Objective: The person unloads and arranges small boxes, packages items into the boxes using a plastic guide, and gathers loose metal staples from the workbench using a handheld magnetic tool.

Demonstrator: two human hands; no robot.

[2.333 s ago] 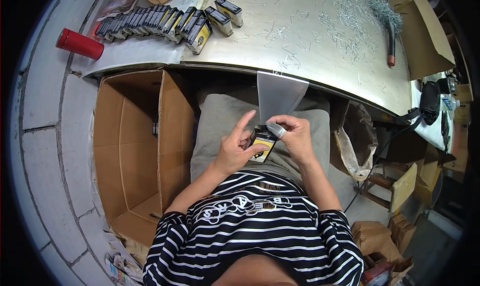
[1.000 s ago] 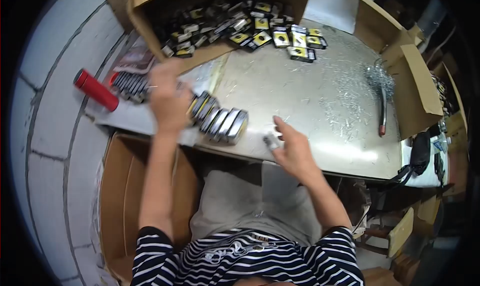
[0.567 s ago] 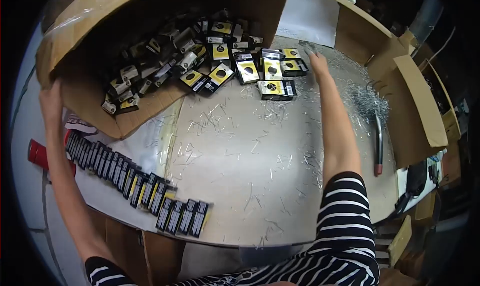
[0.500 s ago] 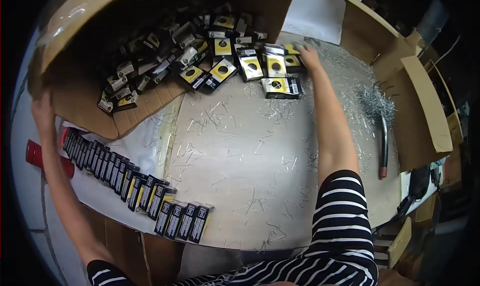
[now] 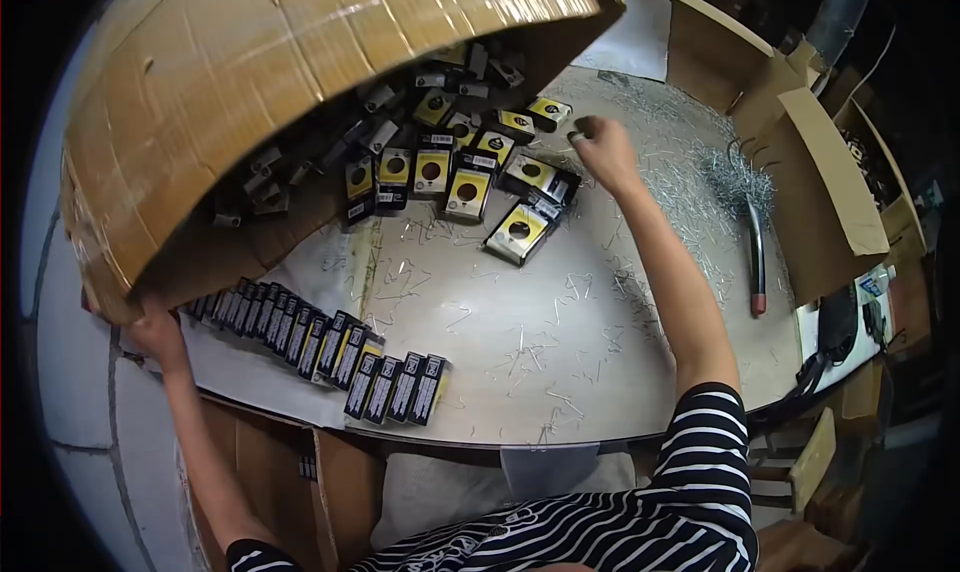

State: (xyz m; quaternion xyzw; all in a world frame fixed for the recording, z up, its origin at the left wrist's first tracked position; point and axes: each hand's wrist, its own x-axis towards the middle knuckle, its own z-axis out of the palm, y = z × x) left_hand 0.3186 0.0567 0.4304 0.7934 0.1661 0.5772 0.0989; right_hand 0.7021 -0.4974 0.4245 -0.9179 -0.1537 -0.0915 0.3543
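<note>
My left hand is closed around the lower left edge of a large cardboard box, which lies tilted with its mouth toward the table. Small black-and-yellow boxes are heaped in its mouth and spread onto the tabletop. My right hand is just right of the spread boxes, its fingers loosely curled with a small gap and no box visible in them. The nearest are a yellow-faced box and a box lying on its side. Shadow hides the boxes deep inside the carton.
A row of upright small boxes lines the table's front left edge. Loose wire hooks are scattered over the tabletop. At the right, a hand rake has a clump of hooks on its tines, beside a cardboard wall.
The large box has tipped farther forward, its left edge coming down and nearer with my left hand. Small boxes have shifted out onto the table, and my right hand has come away from them.
</note>
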